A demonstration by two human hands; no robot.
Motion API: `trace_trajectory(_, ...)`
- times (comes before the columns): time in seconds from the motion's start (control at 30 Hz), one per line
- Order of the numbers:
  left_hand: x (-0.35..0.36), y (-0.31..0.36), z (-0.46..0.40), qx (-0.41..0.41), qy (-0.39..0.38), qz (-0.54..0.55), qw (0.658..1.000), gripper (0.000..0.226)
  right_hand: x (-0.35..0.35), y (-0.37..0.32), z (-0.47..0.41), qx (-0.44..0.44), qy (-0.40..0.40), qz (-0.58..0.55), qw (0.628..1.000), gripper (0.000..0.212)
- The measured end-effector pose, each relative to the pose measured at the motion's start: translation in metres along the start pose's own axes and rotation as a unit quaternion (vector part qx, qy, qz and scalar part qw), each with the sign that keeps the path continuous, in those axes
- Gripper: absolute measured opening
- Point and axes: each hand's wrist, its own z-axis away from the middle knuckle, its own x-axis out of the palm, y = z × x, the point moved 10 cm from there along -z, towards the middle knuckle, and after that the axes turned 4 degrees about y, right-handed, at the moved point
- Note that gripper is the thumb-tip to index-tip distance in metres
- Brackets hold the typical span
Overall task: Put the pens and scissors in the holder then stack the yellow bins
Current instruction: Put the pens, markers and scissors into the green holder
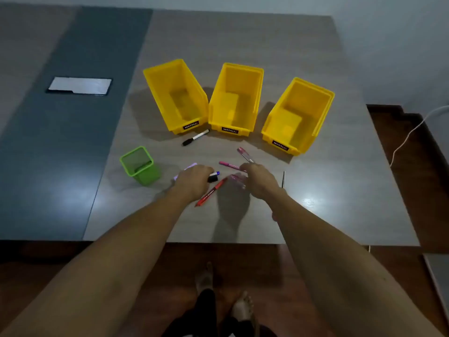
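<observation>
Three empty yellow bins (178,98) (234,100) (297,117) stand side by side at the back of the table. A green mesh holder (139,165) stands upright at the front left. My left hand (194,182) is closed around a blue-tipped marker (214,176), just right of the holder, with a pale purple object (188,169) partly hidden beneath it. My right hand (260,182) pinches the end of a pink pen (229,164). A clear pink item (237,181) lies under its fingers. A red pen (210,192), another pink pen (245,153) and a black marker (195,137) lie loose.
A thin dark stick (283,179) lies right of my right hand. A flat grey panel (79,85) is set into the dark strip at the left. The table's front edge (218,242) is near my body. A white cable (410,135) hangs off the right side.
</observation>
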Motion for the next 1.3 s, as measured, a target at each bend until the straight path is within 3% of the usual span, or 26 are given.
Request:
trace_trajectory(0.1,0.011,-0.003,-0.009,0.041,0.013,-0.042,0.998,0.028,0.007,0.003,-0.016,0.004,0.037,0.015,0.999,0.026)
trace_trajectory(0.23,0.015,-0.001,-0.023,0.063,0.043,-0.075,0.994,0.018,0.008,0.001,-0.030,-0.002,0.062,0.073,0.995,0.038)
trace_trajectory(0.37,0.020,0.011,-0.039,0.090,-0.004,-0.137,0.986,0.016,0.009,0.006,-0.043,0.012,0.041,0.146,0.988,0.045)
trace_trajectory(0.5,0.013,0.022,-0.049,0.102,0.001,-0.165,0.981,0.020,0.002,0.016,-0.044,0.067,0.054,0.041,0.995,0.035)
trace_trajectory(0.6,-0.003,0.035,-0.047,0.107,0.055,-0.104,0.987,0.025,-0.004,0.024,-0.037,0.105,0.069,-0.033,0.992,0.028)
trace_trajectory(0.73,-0.010,0.029,-0.039,0.063,0.033,0.047,0.996,0.019,0.018,0.029,-0.018,0.134,-0.067,-0.063,0.987,0.035)
trace_trajectory(0.8,0.002,0.015,-0.032,0.049,-0.011,0.026,0.998,0.017,0.027,0.030,-0.011,0.125,-0.084,-0.015,0.989,0.030)
trace_trajectory(0.87,0.016,0.004,-0.026,0.050,-0.036,-0.022,0.998,0.019,0.026,0.031,-0.005,0.132,-0.049,0.007,0.990,0.037)
trace_trajectory(1.0,0.031,0.000,-0.023,0.043,-0.040,-0.041,0.997,0.021,0.020,0.022,0.004,0.162,-0.010,-0.011,0.987,0.036)
trace_trajectory(1.1,0.013,0.000,-0.017,-0.012,0.012,0.033,0.999,0.029,0.003,0.012,0.004,0.198,0.030,-0.125,0.972,0.029)
trace_trajectory(1.2,-0.024,-0.001,-0.006,-0.069,0.082,0.105,0.989,0.030,-0.003,-0.006,-0.003,0.214,0.034,-0.284,0.934,0.036)
trace_trajectory(1.3,-0.043,-0.023,0.001,-0.167,0.085,0.293,0.938,0.024,-0.008,-0.033,-0.010,0.205,0.021,-0.378,0.903,0.032)
